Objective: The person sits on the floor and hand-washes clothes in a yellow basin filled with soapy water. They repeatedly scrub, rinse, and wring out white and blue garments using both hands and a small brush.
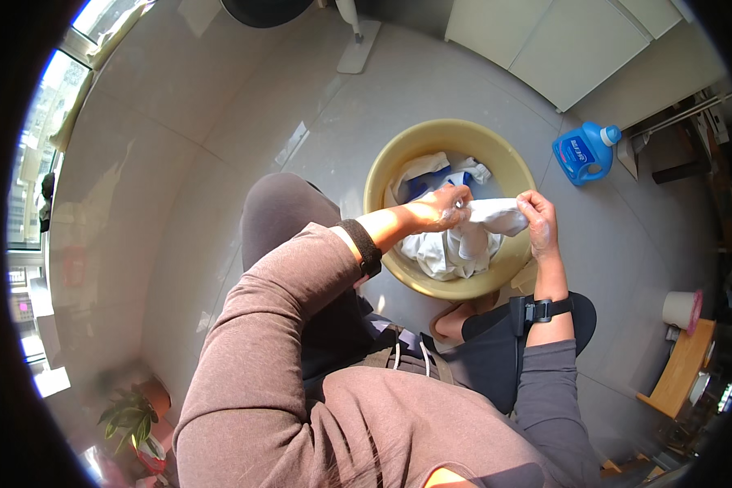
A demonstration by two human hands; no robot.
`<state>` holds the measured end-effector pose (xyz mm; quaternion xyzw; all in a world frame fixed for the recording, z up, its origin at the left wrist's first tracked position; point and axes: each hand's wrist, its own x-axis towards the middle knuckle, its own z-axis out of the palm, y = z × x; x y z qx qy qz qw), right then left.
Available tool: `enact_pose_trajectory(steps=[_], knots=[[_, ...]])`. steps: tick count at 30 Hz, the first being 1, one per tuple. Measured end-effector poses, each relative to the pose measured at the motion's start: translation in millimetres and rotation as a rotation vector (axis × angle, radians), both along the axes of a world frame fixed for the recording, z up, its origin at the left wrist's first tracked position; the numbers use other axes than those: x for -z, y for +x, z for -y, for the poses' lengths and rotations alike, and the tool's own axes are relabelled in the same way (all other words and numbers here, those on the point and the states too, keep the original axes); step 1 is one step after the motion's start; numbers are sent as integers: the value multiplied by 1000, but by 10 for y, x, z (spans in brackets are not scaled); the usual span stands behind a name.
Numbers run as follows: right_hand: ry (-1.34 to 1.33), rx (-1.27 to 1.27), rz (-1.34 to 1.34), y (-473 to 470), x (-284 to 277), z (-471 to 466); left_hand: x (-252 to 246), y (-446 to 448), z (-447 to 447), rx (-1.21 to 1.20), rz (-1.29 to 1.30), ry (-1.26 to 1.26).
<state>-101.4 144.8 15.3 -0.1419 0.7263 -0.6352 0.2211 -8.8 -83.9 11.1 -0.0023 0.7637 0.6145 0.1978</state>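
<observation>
A round yellow plastic basin (396, 143) sits on the floor between my knees. White and blue clothes (451, 256) lie bunched and wet inside it. Over the basin, a white stretch of fabric (497, 213) is pulled out between both hands. My left hand (445, 209), with suds on its fingers, grips one end of that fabric. At the basin's right rim, my right hand (540, 222) pinches the other end, also with suds on the skin. Whether this fabric belongs to the white garment beneath it is hard to tell.
A blue detergent bottle (585, 152) stands on the tiled floor right of the basin. White cabinets (555, 49) are at the top right. To the right are a white bin (682, 309) and a wooden stool (683, 372). A potted plant (131, 415) is at lower left.
</observation>
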Motion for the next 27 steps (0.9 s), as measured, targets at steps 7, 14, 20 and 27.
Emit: enact_pose_trajectory(steps=[7,14,20,27], knots=[[268,-291,-181,158,-83,134,7,-38,-45,60,-76,-215],[301,-359,-98,255,-41,294,-25,-37,-150,79,-39,-172],[317,-309,-162,258,-116,223,99,-74,-128,140,-201,-68],[271,-319,-64,226,-99,169,162,-105,-159,158,-176,-152]])
